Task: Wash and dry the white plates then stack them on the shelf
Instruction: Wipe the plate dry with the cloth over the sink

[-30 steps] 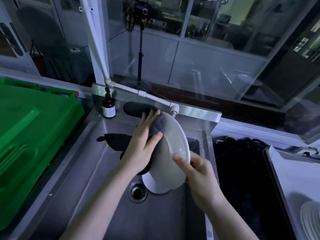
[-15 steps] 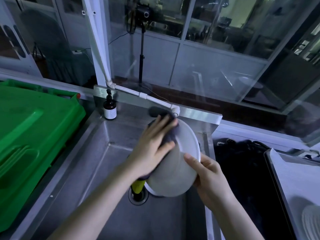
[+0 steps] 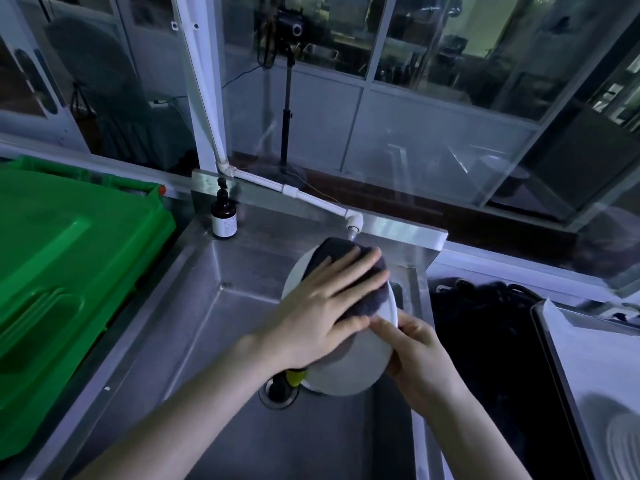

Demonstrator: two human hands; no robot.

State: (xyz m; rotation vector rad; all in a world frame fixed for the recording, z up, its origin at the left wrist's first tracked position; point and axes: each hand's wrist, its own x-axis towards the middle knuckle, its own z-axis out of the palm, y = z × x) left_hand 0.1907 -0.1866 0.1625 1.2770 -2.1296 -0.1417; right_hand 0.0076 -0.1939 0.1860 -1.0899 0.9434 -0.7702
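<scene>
R hand [image 3: 419,358] grips white plate [image 3: 349,372] by its right rim, thumb across the face. L hand [image 3: 322,313], fingers flat & straight, presses dark cloth [image 3: 334,249] on plate's upper part. Plate held tilted over steel sink [image 3: 194,327], above drain [image 3: 277,394], just under tap [image 3: 354,225]. Pump bottle [image 3: 224,218] at sink's back-left corner.

left hand [image 3: 322,308], cloth [image 3: 372,299] — swept right (across plate [image 3: 349,370])

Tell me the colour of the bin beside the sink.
The bin is bright green; head view.
</scene>
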